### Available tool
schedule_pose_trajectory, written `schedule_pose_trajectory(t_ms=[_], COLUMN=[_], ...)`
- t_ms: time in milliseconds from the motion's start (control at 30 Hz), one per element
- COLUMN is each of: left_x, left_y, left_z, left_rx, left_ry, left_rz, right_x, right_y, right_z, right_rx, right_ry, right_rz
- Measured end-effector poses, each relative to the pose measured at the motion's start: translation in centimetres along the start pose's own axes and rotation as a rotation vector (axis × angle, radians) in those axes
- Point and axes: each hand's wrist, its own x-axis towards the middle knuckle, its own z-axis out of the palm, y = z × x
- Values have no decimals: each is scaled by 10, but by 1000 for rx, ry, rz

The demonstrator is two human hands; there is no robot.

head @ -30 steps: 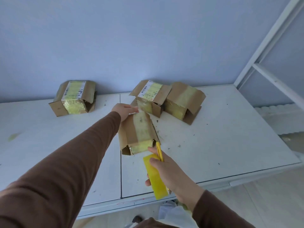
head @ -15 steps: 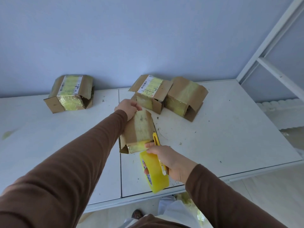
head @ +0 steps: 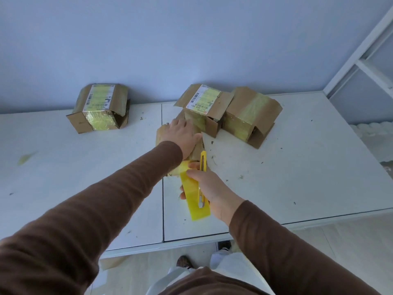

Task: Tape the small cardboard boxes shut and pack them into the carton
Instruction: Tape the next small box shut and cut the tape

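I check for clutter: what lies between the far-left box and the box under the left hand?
In the head view, only bare white table with small specks separates far-left box from held box.

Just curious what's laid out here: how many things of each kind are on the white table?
Small brown cardboard boxes with yellow tape: 4
Yellow tape roll: 1
Yellow utility knife: 1
Total: 6
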Motion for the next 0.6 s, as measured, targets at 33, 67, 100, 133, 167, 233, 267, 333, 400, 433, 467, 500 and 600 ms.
schedule_pose_trajectory(t_ms=[33,67,100,133,167,233,267,333,400,433,467,500,600], left_x=[-6,-12,-16,-19,-19,-16,-14,-13,-13,-14,-16,-17,-26], left_y=[5,9,11,11,11,11,11,11,12,13,13,14,14], left_z=[5,9,12,14,15,16,19,21,22,21,19,17,0], left_rx=[-19,-39,-45,-34,-17,18,34,50,43,44,53,49,-240], left_ry=[-11,-17,-20,-15,-9,-4,6,34,66,71,68,65,135], left_rz=[-22,-38,-44,-44,-44,-52,-54,-51,-65,-75,-82,-78,-71], right_x=[-2,-7,-12,-19,-25,-35,-37,-40,-41,-40,-42,-41,-41], right_y=[5,11,16,21,25,34,38,43,41,41,40,41,44], right_z=[1,2,3,4,4,5,4,3,-1,-3,-4,-4,-6], right_rx=[7,18,30,47,63,65,51,53,68,67,62,49,22], right_ry=[33,57,64,55,35,-3,-13,-23,-59,-84,-109,-126,-140], right_rz=[-44,-88,-119,-134,-135,-106,-94,-81,-70,-64,-63,-72,-76])
